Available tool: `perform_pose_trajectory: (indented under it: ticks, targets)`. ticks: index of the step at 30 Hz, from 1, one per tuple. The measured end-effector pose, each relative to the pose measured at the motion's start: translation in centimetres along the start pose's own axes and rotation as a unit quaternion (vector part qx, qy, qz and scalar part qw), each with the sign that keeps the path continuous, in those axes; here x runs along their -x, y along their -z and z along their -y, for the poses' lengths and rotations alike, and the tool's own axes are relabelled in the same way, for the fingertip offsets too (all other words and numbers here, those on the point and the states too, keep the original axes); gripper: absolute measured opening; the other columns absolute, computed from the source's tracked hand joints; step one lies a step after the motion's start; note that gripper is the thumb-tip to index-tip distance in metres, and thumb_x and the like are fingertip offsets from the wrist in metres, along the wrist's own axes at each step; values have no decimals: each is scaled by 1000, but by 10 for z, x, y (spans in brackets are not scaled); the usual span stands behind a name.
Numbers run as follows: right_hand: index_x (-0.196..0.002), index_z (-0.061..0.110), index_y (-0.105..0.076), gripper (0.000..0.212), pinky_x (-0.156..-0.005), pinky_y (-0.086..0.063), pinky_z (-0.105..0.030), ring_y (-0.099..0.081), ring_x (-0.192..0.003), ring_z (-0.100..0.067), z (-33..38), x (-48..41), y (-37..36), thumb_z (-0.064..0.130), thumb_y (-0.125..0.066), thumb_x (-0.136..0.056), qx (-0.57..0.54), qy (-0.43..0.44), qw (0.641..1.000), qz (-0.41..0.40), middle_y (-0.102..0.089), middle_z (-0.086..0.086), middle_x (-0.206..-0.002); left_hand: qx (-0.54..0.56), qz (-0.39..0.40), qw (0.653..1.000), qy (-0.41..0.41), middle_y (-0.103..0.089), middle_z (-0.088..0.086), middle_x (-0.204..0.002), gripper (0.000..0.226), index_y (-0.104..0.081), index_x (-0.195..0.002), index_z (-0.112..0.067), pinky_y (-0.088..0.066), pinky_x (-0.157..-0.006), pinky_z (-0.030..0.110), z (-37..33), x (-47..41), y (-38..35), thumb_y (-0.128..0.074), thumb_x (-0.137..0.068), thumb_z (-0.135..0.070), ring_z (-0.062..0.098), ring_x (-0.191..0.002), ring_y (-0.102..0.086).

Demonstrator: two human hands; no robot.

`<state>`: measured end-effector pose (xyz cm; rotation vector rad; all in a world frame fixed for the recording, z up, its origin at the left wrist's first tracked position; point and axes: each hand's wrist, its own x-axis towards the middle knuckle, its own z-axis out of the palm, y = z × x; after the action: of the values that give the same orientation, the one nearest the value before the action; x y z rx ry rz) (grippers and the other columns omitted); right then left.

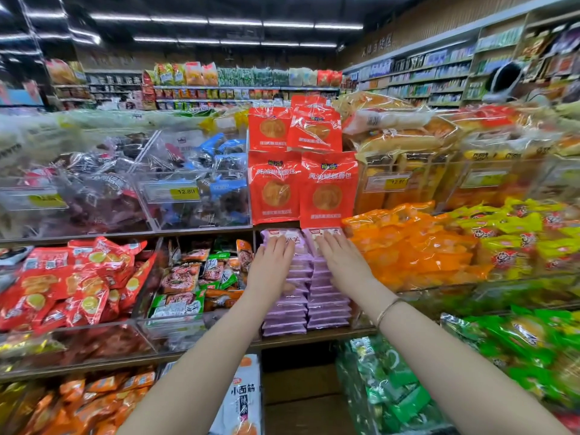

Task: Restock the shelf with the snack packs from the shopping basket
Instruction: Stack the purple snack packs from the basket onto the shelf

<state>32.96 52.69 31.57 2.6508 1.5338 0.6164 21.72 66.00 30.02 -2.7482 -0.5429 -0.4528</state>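
Purple snack packs (285, 312), two seemingly neat rows, middle shelf (314, 338)

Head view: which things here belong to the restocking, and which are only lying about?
Job: left hand, flat on the purple packs; right hand, flat on them too; shelf under them. The basket is not in view.
Just there: red bags above, orange packs to the right, green packs lower right, price tag.
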Motion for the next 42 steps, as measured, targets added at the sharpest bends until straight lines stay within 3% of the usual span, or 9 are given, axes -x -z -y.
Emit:
perform_pose_trajectory:
  ticks: [8,17,22,24,26,32,38,40,42]
  targets:
    - [-143,10,-20,81,-117,-19,-40,-23,-140,-28,3,-17,7,22,-70,-81,-2,-13,999,36,-26,-10,-150,-7,4,1000,1,-37,12,-143,100,-26,-141,-11,-24,-115,46,0,0,3,-74,-68,-58,31,-136,-30]
    - [-149,15,-13,100,-117,-13,-36,-18,-143,-25,1,0,8,22,-78,-72,-57,-6,998,3,-22,-7,-154,12,-7,1000,17,-19,11,-156,114,-13,-150,-18,-15,-117,51,1,10,5,-62,-65,-76,33,-144,-17]
    - [-147,20,-23,82,-113,-27,-37,-27,-139,-22,4,19,40,32,-70,-80,-180,15,983,-20,-26,-3,-152,118,-117,986,21,-44,6,-142,68,-42,-138,-15,-32,-109,43,-5,30,27,-50,-87,-60,24,-132,-40]
    - [-142,25,-32,66,-103,-39,-34,-37,-132,-15,7,42,49,33,-63,-84,-306,-6,950,-67,-35,4,-147,251,-191,947,66,-59,3,-115,44,-56,-119,-12,-44,-90,34,-9,53,34,-56,-89,-44,20,-108,-55]
    - [-135,29,-42,53,-96,-42,-27,-45,-123,-8,11,74,48,37,-58,-86,-411,-37,907,-86,-46,10,-136,363,-195,904,111,-55,-6,-94,27,-58,-107,-14,-40,-74,21,-16,83,34,-60,-89,-34,12,-87,-54]
    - [-107,26,-59,21,-77,-45,-13,-58,-88,-1,21,184,-28,28,-63,-87,-536,-194,820,51,-60,12,-98,553,54,801,225,-60,0,-80,4,-59,-90,-17,-40,-63,8,-67,188,-14,-62,-89,-15,1,-67,-51]
    - [-114,7,-61,29,-90,-46,-30,-61,-104,-23,39,320,-115,22,-62,-89,-494,-303,765,280,-65,-8,-108,539,340,717,282,-58,-7,-83,20,-56,-82,-28,-42,-72,10,-131,319,-68,-57,-93,-11,8,-80,-53]
    - [-112,2,-62,27,-91,-46,-33,-62,-105,-25,44,368,-132,16,-61,-89,-488,-321,744,326,-67,-12,-110,503,401,698,315,-58,-2,-94,21,-52,-81,-34,-46,-89,25,-151,361,-77,-56,-94,-18,11,-92,-53]
    - [-105,-1,-64,22,-89,-45,-31,-63,-100,-22,46,415,-140,13,-61,-89,-475,-329,734,358,-68,-12,-104,461,476,688,297,-58,7,-96,19,-55,-79,-24,-43,-89,28,-170,401,-83,-52,-97,-19,11,-92,-50]
